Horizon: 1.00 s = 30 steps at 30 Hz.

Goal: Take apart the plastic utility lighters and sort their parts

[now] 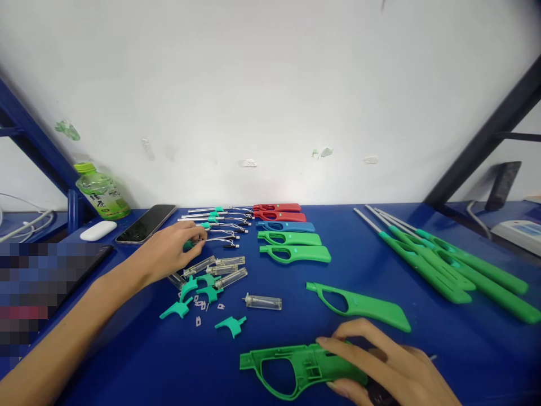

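My left hand [180, 248] reaches to the back left. Its fingers close around a teal-collared lighter nozzle rod [189, 245], mostly hidden by them; white wires trail to the right. More such metal nozzle rods [207, 216] lie just behind. At the front right, my right hand [380, 361] grips the handle end of a green lighter shell half [313, 369], its ribbed inside facing up. A dark object [376, 389] shows under that palm, too covered to name. Between the hands lie clear fuel tanks [262, 302], teal triggers [231, 325] and tiny pale clips [198, 321].
Red, blue and green shell halves [300, 254] line the back; another green half [367, 307] lies nearer. Several green lighters with rods [448, 259] rest at right. A phone [147, 223], white case [98, 230] and bottle [103, 194] stand left, by the wall [270, 101].
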{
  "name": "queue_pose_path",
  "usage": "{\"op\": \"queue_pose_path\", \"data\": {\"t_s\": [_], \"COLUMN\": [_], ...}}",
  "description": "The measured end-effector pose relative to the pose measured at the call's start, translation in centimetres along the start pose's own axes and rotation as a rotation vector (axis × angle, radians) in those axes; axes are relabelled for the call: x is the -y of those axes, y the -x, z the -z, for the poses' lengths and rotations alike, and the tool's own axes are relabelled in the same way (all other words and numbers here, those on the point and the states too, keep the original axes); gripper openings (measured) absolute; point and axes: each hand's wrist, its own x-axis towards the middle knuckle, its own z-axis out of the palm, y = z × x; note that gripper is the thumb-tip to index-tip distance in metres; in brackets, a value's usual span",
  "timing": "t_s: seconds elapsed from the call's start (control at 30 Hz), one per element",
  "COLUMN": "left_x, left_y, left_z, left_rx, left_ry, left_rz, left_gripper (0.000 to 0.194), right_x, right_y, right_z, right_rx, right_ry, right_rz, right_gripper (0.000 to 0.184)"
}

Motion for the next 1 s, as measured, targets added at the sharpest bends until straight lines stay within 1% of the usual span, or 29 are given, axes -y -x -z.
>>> {"op": "queue_pose_path", "data": {"t_s": [0.2,0.37,0.57,0.73,0.8,0.9,0.93,1.0], "left_x": [0.6,1.3,1.9,2.2,2.2,1.6,1.0,-0.6], "left_y": [0.0,-0.2,-0.1,0.0,0.0,0.1,0.2,0.4], "left_z": [-0.2,-0.2,-0.6,-1.1,-1.1,-0.5,-0.1,1.0], "left_rx": [0.026,0.009,-0.026,-0.077,-0.11,-0.181,-0.21,-0.27], "left_ry": [-0.013,0.028,0.057,0.058,0.057,0.054,0.051,0.052], "left_rz": [0.008,-0.018,-0.035,-0.038,-0.04,-0.036,-0.033,-0.035], "left_gripper": [0.027,0.027,0.027,0.034,0.036,0.039,0.041,0.041], "right_x": [0.1,0.5,0.1,0.1,-0.1,-1.4,-2.1,-3.6], "right_y": [-0.6,-1.0,-0.3,0.3,0.3,0.5,0.7,1.2], "right_z": [0.4,0.8,0.5,0.2,0.6,1.8,2.3,3.1], "right_rx": [-0.054,-0.023,-0.035,0.015,-0.026,-0.118,-0.128,-0.096], "right_ry": [-0.007,-0.012,-0.012,0.023,0.028,0.057,0.085,0.163], "right_rz": [0.011,-0.008,-0.034,-0.116,-0.124,-0.151,-0.185,-0.267], "right_gripper": [0.04,0.041,0.038,0.033,0.032,0.027,0.027,0.032]}}
